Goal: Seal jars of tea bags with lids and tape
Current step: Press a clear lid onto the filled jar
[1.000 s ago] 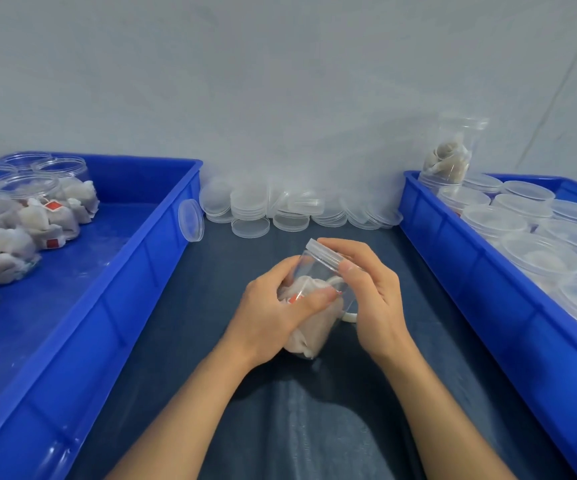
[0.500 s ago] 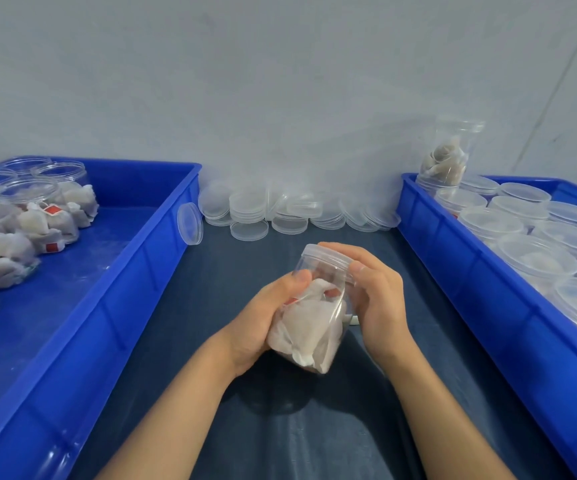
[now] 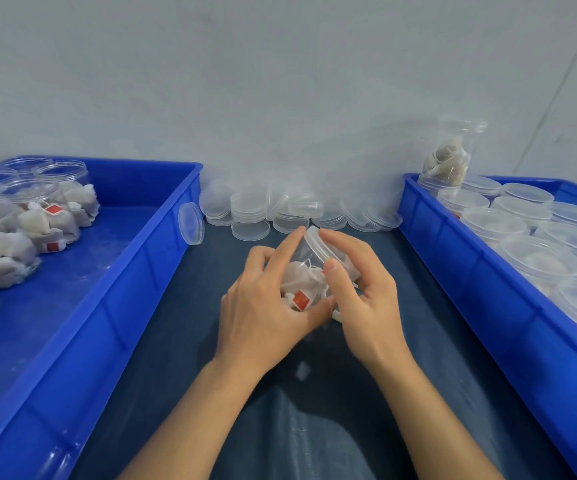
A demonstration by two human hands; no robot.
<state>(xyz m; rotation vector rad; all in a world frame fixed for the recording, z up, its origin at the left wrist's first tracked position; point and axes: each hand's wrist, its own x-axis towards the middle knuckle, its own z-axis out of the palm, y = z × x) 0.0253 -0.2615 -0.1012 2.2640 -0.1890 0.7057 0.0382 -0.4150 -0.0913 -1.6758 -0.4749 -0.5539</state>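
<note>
We are holding a small clear plastic jar packed with white tea bags (image 3: 309, 278) above the dark blue table covering (image 3: 314, 427), midway between the two blue plastic crates. The jar is tilting, its mouth pointing up and away from us, and a translucent round lid (image 3: 318, 241) is sitting on that mouth.

We are judging this jar to be light and thin-walled, so it is likely flexing under a hard squeeze; the smooth plastic is probably slippery too. The tea bags inside are soft, and one red paper tag (image 3: 301, 300) is showing through the wall. The safest hold seems to be around the body with one hand while the other works the lid rim.

Our left hand (image 3: 262, 306) is wrapping the jar's left side, closed on it, with the forefinger reaching up to the lid edge. Our right hand (image 3: 363, 292) is gripping the right side, thumb lying across the front wall and fingers curling over the lid. Both forearms are coming in low from the bottom of the view.

Open jars of tea bags are waiting in the left blue crate (image 3: 162, 244), lidded ones are filling the right blue crate (image 3: 453, 258), and spare clear lids (image 3: 249, 206) are stacked along the wall. We are seeing no tape.
</note>
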